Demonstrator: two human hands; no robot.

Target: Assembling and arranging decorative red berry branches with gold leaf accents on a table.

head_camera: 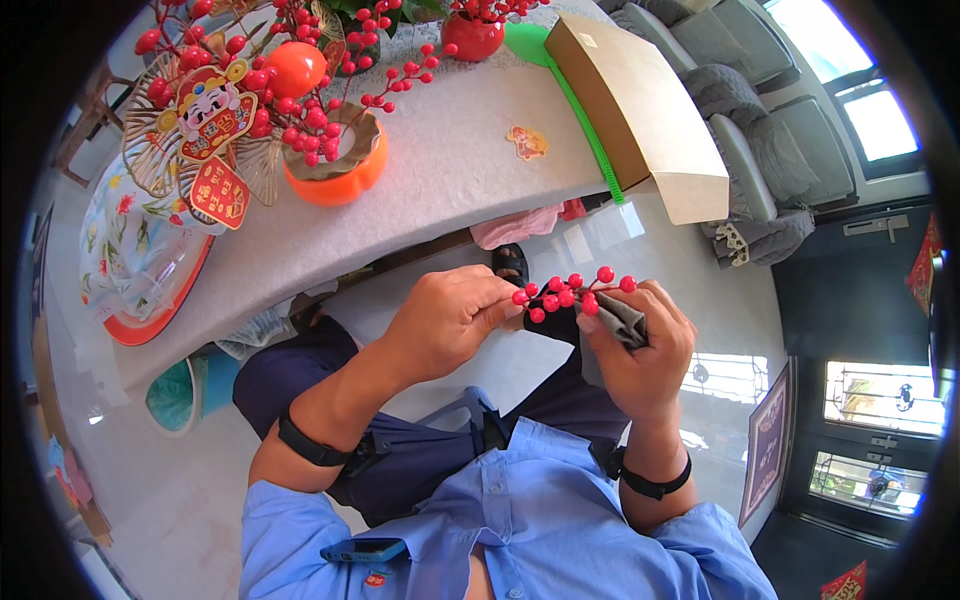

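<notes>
A sprig of glossy red artificial berries [552, 302] spans the space between my hands, above my lap. My left hand [454, 319] pinches the berry end of the sprig with thumb and fingertips. In my right hand [649, 352] a folded grey cloth [624, 319] is gripped, pressed close against the sprig's other end. Whether the right fingers also hold the stem is hidden by the cloth and berries.
A cloth-covered table [442, 172] lies ahead, with an orange pot [337, 176] of berry decorations. A green fly swatter [585, 120] rests beside an open cardboard box [637, 112], which overhangs the table edge. A small paper ornament [527, 143] lies nearby. A teal-lined bin [171, 397] stands lower left.
</notes>
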